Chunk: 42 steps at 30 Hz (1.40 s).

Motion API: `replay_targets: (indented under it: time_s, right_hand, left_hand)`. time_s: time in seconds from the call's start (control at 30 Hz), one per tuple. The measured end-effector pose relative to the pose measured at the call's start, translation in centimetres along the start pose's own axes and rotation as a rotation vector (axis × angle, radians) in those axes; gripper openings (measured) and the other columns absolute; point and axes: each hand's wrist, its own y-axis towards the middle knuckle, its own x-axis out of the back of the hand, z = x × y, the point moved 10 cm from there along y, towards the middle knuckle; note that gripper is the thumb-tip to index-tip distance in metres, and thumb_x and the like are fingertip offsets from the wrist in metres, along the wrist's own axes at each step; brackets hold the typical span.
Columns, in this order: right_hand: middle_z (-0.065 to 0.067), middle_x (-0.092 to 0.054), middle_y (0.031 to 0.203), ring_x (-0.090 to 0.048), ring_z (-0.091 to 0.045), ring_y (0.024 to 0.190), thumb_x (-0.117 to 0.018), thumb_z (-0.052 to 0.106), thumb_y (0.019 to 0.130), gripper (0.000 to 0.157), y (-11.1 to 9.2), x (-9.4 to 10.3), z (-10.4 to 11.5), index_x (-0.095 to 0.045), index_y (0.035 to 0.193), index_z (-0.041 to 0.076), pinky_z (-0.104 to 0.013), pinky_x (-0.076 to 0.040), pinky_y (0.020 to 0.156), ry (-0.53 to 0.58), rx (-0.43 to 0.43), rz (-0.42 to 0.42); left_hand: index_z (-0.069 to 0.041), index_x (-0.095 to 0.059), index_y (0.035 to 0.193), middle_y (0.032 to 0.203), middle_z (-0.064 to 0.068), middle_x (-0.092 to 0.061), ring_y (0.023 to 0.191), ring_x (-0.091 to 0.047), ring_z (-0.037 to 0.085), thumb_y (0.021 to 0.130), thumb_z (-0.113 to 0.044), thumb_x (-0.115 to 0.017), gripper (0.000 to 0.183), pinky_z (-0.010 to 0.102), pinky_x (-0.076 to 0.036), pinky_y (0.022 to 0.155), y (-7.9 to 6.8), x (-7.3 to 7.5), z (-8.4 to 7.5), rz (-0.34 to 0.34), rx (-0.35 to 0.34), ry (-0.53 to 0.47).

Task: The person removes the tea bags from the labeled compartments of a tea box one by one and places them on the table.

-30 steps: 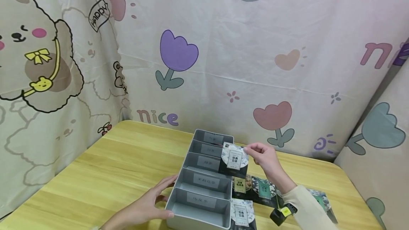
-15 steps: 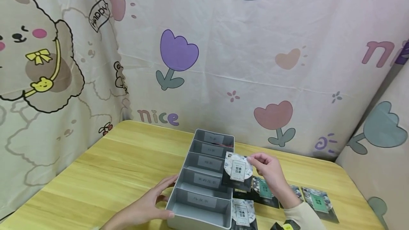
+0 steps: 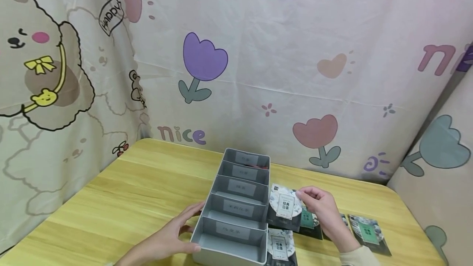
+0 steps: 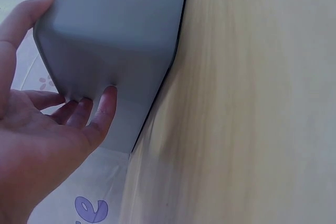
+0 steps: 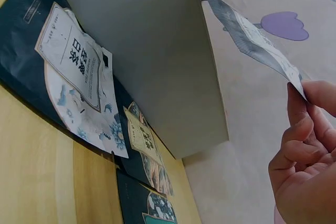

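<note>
A grey divided box (image 3: 230, 257) stands on the table, with labelled compartments in a row. My left hand (image 3: 168, 233) touches its near left corner; in the left wrist view the bent fingertips (image 4: 108, 98) press against the side, with the thumb near the edge. My right hand (image 3: 325, 210) pinches a tea sachet (image 3: 285, 204) by its upper right corner, thumb against fingers. This sachet is white on top and black below, tilted just right of the box. Another white tea sachet (image 3: 279, 246) lies beside the box's near end.
Green-labelled sachets (image 3: 307, 218) lie right of the box, one farther right (image 3: 368, 233). A yellow-labelled sachet (image 5: 142, 135) shows in the right wrist view. Something red (image 3: 258, 166) is in the far compartment. A patterned curtain (image 3: 251, 73) hangs behind the table (image 3: 159, 175).
My right hand has carried the pinched tea sachet rightward and nearer to me, from over the box's right rim to beside the box. My left hand has stayed on the corner.
</note>
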Motion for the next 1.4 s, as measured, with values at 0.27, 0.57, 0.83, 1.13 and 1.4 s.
replay_targets:
  time_s: [0.27, 0.57, 0.83, 1.13, 1.4]
  right_hand:
    - [-0.002, -0.048, 0.069, -0.043, -0.013, 0.061, -0.069, 0.013, 0.089, 0.014, -0.3, 0.6, -0.2, -0.067, 0.091, -0.001, -0.025, -0.039, 0.056, -0.001, -0.011, 0.010]
    - [0.000, -0.045, 0.062, -0.040, -0.011, 0.055, -0.070, 0.008, 0.087, 0.013, -0.8, 2.0, -0.8, -0.067, 0.092, -0.004, -0.024, -0.037, 0.053, -0.045, 0.009, -0.010]
    - [0.000, -0.048, 0.066, -0.040, -0.013, 0.057, -0.071, 0.015, 0.087, 0.017, -1.1, 3.1, -3.0, -0.069, 0.093, -0.002, -0.027, -0.037, 0.054, -0.145, -0.082, -0.006]
    - [-0.002, -0.055, 0.074, -0.046, -0.016, 0.066, -0.073, 0.019, 0.085, 0.019, -1.5, 4.4, -4.3, -0.070, 0.094, 0.002, -0.027, -0.042, 0.058, -0.199, -0.151, -0.051]
    - [-0.002, -0.060, 0.077, -0.046, -0.015, 0.065, -0.072, 0.019, 0.087, 0.020, -2.0, 5.0, -5.4, -0.070, 0.096, 0.002, -0.026, -0.042, 0.058, -0.210, -0.190, -0.032]
  left_hand:
    - [0.000, -0.021, 0.152, 0.149, 0.031, -0.016, 0.116, -0.045, 0.011, 0.086, -0.003, -0.070, 0.082, 0.025, -0.043, 0.093, -0.2, -0.1, -0.1, -0.004, 0.032, 0.007]
    - [0.001, -0.022, 0.152, 0.149, 0.030, -0.019, 0.119, -0.043, 0.009, 0.084, -0.004, -0.071, 0.083, 0.025, -0.043, 0.094, -0.3, 0.2, -0.1, -0.014, 0.000, 0.053]
    - [0.003, -0.022, 0.151, 0.148, 0.031, -0.019, 0.120, -0.043, 0.009, 0.083, -0.002, -0.071, 0.084, 0.027, -0.044, 0.093, -0.1, 0.2, -0.2, -0.009, -0.026, 0.049]
    - [0.003, -0.023, 0.151, 0.148, 0.030, -0.022, 0.122, -0.041, 0.007, 0.083, -0.001, -0.071, 0.083, 0.027, -0.044, 0.092, -0.1, 0.1, -0.1, -0.011, -0.049, 0.041]
    - [0.002, -0.023, 0.151, 0.148, 0.030, -0.022, 0.124, -0.039, 0.007, 0.084, -0.002, -0.071, 0.083, 0.027, -0.043, 0.093, 0.0, 0.2, 0.1, -0.013, -0.034, 0.025]
